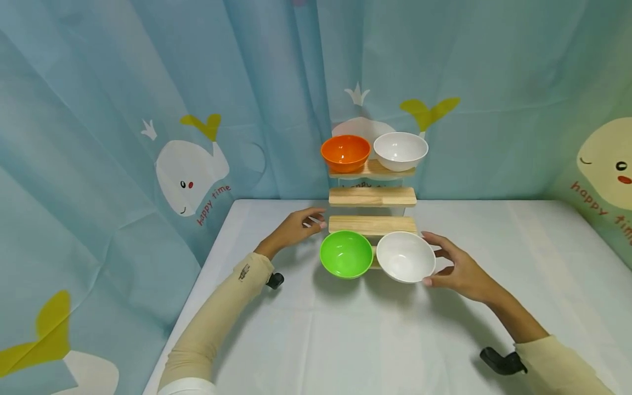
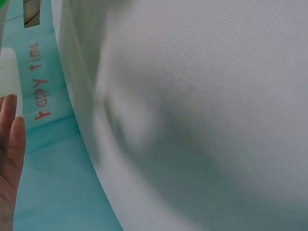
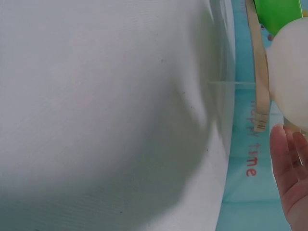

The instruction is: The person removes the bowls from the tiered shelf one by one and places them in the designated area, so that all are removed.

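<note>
On the lowest slat of a tiered wooden rack (image 1: 372, 225) sit a green bowl (image 1: 346, 254) and, to its right, a white bowl (image 1: 406, 257). My right hand (image 1: 456, 269) is at the white bowl's right side, thumb and fingers spread with the tips right at the rim. In the right wrist view that hand (image 3: 291, 178) shows long, loose fingers just beside the bowl (image 3: 291, 72). My left hand (image 1: 296, 227) hovers left of the rack, fingers loosely bent and holding nothing, near the green bowl. Only part of it shows in the left wrist view.
An orange bowl (image 1: 345, 153) and another white bowl (image 1: 401, 151) stand on the top slat. Two bare slats (image 1: 372, 196) lie between the levels. A white-covered table (image 1: 345, 340) supports the rack, and a blue patterned curtain (image 1: 276, 109) hangs close behind.
</note>
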A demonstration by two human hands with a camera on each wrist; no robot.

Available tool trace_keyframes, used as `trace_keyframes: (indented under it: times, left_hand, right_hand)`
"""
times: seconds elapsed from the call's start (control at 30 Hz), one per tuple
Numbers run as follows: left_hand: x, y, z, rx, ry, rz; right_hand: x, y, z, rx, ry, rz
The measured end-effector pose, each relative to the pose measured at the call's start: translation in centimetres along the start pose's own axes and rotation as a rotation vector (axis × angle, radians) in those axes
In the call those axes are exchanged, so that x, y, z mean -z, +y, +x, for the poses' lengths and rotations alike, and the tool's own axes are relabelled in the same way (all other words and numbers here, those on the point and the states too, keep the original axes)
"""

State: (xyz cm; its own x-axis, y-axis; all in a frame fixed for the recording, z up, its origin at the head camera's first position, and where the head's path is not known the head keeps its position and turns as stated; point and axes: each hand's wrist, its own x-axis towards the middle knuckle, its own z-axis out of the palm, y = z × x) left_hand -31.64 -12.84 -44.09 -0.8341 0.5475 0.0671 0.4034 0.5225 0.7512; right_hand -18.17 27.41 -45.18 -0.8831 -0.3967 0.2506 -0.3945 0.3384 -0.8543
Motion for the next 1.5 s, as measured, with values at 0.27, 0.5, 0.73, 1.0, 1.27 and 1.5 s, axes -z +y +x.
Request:
trace_keyframes:
  times: [0.27,0.5,0.73,1.0,1.27,1.5]
  left_hand:
    - [-0.1,-0.1,0.3,-0.008,-0.004,-0.002]
    - [-0.3,-0.4,0.7,-0.020,-0.030,-0.022]
    - [-0.6,-0.3,1.0,-0.008,-0.045,-0.039]
    - [-0.7,0.0,1.2,-0.011,-0.052,-0.067]
    - [-1.0,-0.3,1.5,-0.012,-0.083,-0.087]
    - [-1.1,-0.1,1.5,0.007,-0.097,-0.081]
  right_hand:
    - [-0.4,0.0,0.0,0.000,-0.010,0.008]
    - [-0.7,0.0,0.3,-0.009,0.003,0.004]
    - [-1.0,0.0,0.4,-0.028,0.013,0.016]
    - [-1.2,-0.1,0.5,-0.049,0.023,-0.014]
    - [-1.2,-0.1,0.6,-0.045,0.022,-0.030]
    - [-1.0,0.0,0.6,-0.049,0.003,-0.018]
